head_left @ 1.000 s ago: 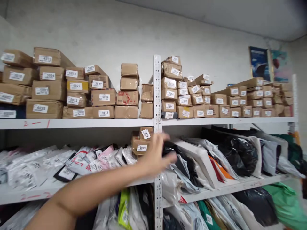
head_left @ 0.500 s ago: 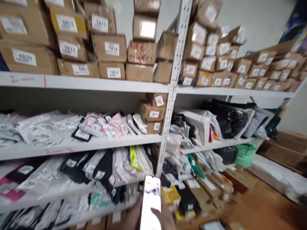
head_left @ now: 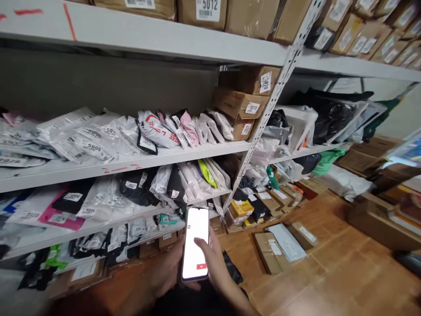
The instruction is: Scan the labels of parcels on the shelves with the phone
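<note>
Phone (head_left: 195, 224) at 6 o'clock, low in view, upright, lit screen white with a small red patch near its bottom edge. Right hand (head_left: 219, 265) wraps its right edge, thumb laid across the glass. Left hand (head_left: 166, 272), at 7 o'clock of the phone, is blurred; it seems to cup the left edge and back, fingers curled.

Metal rack (head_left: 138, 37) fills 9 to 1 o'clock. Middle shelves hold grey and white labelled mailer bags (head_left: 92, 140); stacked cardboard boxes (head_left: 240, 103) sit at 12 o'clock beside the perforated upright (head_left: 263, 127). At 4 o'clock, flat parcels (head_left: 283, 243) lie on the brown floor (head_left: 329, 272).
</note>
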Demonstrator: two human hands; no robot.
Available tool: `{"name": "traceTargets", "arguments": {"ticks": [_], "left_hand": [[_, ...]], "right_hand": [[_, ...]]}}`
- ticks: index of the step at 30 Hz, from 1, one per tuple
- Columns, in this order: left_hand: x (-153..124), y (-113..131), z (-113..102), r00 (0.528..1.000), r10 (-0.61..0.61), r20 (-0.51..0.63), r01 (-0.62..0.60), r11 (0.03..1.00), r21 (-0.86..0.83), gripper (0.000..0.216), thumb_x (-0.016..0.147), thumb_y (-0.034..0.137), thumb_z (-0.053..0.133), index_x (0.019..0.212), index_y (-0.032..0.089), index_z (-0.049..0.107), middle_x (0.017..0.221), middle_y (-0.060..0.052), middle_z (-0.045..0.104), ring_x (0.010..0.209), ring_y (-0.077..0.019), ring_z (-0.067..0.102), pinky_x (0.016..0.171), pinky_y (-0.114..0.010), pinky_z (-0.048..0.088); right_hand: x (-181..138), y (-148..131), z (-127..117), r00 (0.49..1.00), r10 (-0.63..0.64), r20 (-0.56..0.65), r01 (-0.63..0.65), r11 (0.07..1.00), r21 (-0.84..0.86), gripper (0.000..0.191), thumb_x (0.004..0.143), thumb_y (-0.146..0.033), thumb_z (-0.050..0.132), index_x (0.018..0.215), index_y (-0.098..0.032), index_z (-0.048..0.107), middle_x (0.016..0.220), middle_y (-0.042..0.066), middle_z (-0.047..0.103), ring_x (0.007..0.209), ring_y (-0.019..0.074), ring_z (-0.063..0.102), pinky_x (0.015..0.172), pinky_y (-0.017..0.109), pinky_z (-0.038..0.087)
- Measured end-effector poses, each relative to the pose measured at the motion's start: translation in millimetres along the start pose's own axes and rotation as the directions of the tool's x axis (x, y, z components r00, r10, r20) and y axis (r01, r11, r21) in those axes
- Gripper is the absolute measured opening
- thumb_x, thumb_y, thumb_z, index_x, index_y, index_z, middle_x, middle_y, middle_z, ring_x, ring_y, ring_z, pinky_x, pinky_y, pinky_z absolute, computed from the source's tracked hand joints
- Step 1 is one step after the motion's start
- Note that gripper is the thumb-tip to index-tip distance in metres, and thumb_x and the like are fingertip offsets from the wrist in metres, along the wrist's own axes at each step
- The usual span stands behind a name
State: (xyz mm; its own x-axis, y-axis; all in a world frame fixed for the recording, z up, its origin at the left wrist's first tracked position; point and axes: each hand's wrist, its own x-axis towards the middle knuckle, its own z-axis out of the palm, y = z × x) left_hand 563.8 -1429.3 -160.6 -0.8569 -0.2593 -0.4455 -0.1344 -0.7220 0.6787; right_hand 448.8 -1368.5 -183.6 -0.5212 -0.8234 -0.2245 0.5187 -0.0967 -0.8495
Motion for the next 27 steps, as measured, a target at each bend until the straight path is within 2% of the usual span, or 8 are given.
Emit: {"name": "traceTargets", "arguments": {"ticks": [4,8,12,20,24,27], "left_hand": [[-33,11,-22,0.998,-0.011,0.069,0.012,1.0,-0.015,0.081,0.076,0.074,0.045,0.141,0.026,0.034,0.119,-0.015,0.062,0.096,-0.0311,0.064,0.062,-0.038,0.057],[-51,13,-37,0.984,0.005,0.176,0.008,0.997,-0.072,0.079,0.075,0.074,0.047,0.139,0.027,0.037,0.112,-0.013,0.065,0.091,-0.0307,0.067,0.055,-0.035,0.058],[-60,5,-52,0.989,0.072,0.126,-0.06,0.993,-0.1,0.075,0.079,0.068,0.048,0.141,0.029,0.032,0.109,-0.012,0.067,0.089,-0.0308,0.067,0.052,-0.035,0.058],[-72,2,-65,0.993,0.106,0.051,-0.103,0.992,-0.072,0.085,0.08,0.064,0.05,0.147,0.033,0.008,0.114,-0.014,0.065,0.086,-0.0297,0.068,0.054,-0.035,0.058],[-78,5,-66,0.991,0.129,0.038,-0.127,0.99,-0.06,0.085,0.082,0.061,0.051,0.147,0.034,0.002,0.128,-0.015,0.057,0.09,-0.0303,0.067,0.058,-0.037,0.059],[-80,7,-67,0.99,0.122,0.074,-0.117,0.991,-0.072,0.077,0.087,0.055,0.047,0.147,0.036,0.002,0.13,-0.015,0.056,0.093,-0.0319,0.067,0.057,-0.036,0.059]], "right_hand": [[-15,11,24,0.996,0.015,0.084,-0.018,0.999,0.043,0.045,0.066,-0.032,0.056,0.11,-0.021,0.058,0.097,0.002,0.071,0.088,0.0262,0.062,0.078,0.035,0.045],[-30,7,34,0.982,0.02,0.19,-0.025,0.999,0.023,0.05,0.058,-0.021,0.055,0.107,-0.022,0.063,0.1,0.0,0.072,0.093,0.0257,0.061,0.08,0.034,0.044],[-37,10,41,0.965,0.045,0.259,-0.043,0.999,-0.013,0.057,0.056,-0.018,0.056,0.113,-0.025,0.061,0.102,-0.002,0.072,0.097,0.0252,0.06,0.068,0.03,0.045],[-36,31,64,0.976,-0.013,0.217,0.016,1.0,-0.012,0.062,0.062,-0.021,0.062,0.122,-0.024,0.049,0.105,0.002,0.069,0.085,0.0236,0.06,0.071,0.032,0.045],[-38,37,67,0.979,-0.064,0.193,0.074,0.996,-0.047,0.066,0.065,-0.021,0.067,0.127,-0.025,0.044,0.107,0.003,0.068,0.089,0.0237,0.06,0.073,0.032,0.045],[-40,34,62,0.956,-0.011,0.293,0.01,1.0,0.004,0.073,0.059,-0.016,0.061,0.129,-0.025,0.043,0.105,0.003,0.068,0.087,0.0245,0.061,0.068,0.031,0.046]]}}
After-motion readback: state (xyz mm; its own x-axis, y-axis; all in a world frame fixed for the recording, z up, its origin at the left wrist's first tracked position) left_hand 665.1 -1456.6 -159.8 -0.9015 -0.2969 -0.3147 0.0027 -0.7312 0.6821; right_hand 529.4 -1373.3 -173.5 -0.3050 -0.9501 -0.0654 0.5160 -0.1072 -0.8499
